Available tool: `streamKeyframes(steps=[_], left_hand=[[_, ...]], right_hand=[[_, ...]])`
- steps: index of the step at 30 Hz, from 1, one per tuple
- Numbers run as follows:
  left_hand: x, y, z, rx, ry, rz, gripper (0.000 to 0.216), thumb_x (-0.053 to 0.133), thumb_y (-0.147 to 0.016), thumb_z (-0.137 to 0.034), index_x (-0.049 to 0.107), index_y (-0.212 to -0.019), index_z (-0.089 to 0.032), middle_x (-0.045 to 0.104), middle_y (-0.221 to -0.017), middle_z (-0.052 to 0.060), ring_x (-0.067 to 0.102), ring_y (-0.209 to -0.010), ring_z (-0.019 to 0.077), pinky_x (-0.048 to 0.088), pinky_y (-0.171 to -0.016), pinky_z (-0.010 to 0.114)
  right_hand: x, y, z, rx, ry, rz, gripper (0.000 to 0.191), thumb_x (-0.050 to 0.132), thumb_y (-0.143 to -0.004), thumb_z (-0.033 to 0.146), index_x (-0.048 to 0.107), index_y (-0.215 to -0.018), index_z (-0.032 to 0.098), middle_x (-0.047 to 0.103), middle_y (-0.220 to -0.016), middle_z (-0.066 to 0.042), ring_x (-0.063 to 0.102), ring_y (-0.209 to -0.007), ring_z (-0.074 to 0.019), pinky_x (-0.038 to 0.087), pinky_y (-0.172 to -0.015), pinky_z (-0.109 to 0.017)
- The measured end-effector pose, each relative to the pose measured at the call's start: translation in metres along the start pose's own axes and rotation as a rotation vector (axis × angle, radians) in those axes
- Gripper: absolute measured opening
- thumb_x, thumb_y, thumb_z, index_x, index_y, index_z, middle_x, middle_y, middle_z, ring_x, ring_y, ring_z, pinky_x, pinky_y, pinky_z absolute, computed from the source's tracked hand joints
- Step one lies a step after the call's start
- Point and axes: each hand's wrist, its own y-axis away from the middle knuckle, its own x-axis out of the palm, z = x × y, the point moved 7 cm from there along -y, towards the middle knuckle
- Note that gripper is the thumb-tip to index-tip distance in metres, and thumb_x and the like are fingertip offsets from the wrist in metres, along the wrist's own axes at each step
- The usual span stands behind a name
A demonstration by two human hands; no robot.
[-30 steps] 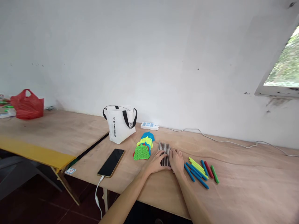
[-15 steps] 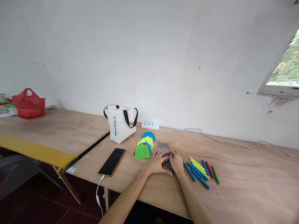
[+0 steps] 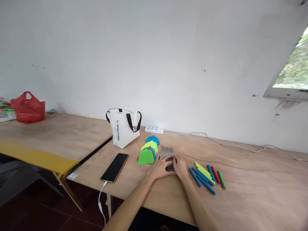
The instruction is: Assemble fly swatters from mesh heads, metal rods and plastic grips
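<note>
Two bare forearms come in from the near edge, slim and long, with no sleeves in view anywhere along them. The left hand [image 3: 160,168] and right hand [image 3: 181,166] wear no gloves, and no rings, watch or bracelets can be made out on the fingers or wrists. The fingers are too small here to tell anything about the nails. Nothing else of the person shows.

Beside my phone [image 3: 114,167] I count one white bag [image 3: 124,129], one power strip [image 3: 154,129] and one red plastic bag [image 3: 28,107] far off to its left. Right of the phone lie one pile of mesh pieces [image 3: 147,152], one row of metal rods [image 3: 166,153], and about nine coloured sticks [image 3: 207,175]: four blue, three yellow, one red, one green.
</note>
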Motion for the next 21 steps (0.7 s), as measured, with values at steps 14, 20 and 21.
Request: streamKeyframes(steps=[14, 20, 21], left_hand=[[0.003, -0.002, 0.009, -0.03, 0.057, -0.045, 0.048, 0.064, -0.088, -0.069, 0.07, -0.123, -0.037, 0.055, -0.148, 0.003, 0.044, -0.141, 0.0302, 0.016, -0.123, 0.054], [0.002, -0.003, 0.008, -0.031, 0.062, -0.04, 0.046, 0.068, -0.088, -0.064, 0.069, -0.125, -0.037, 0.055, -0.148, 0.002, 0.044, -0.141, 0.0303, 0.018, -0.123, 0.053], [0.002, -0.003, 0.007, -0.031, 0.061, -0.036, 0.045, 0.069, -0.088, -0.063, 0.069, -0.125, -0.037, 0.055, -0.148, 0.002, 0.044, -0.141, 0.0305, 0.018, -0.123, 0.052]], right_hand=[[-0.099, 0.023, -0.061, -0.162, 0.266, 0.105, 0.038, 0.044, -0.096, 0.048, 0.073, -0.112, 0.029, 0.062, -0.141, -0.008, 0.054, -0.133, -0.0306, 0.039, -0.113, -0.054], [-0.16, 0.047, -0.184, 0.113, 0.336, 0.098, 0.063, 0.024, -0.096, 0.06, 0.066, -0.13, 0.027, 0.06, -0.145, -0.008, 0.052, -0.138, -0.0299, 0.041, -0.115, -0.052], [-0.162, 0.053, -0.196, 0.124, 0.312, 0.13, 0.066, 0.022, -0.095, 0.06, 0.065, -0.132, 0.026, 0.06, -0.146, -0.008, 0.05, -0.139, -0.0295, 0.04, -0.116, -0.051]])
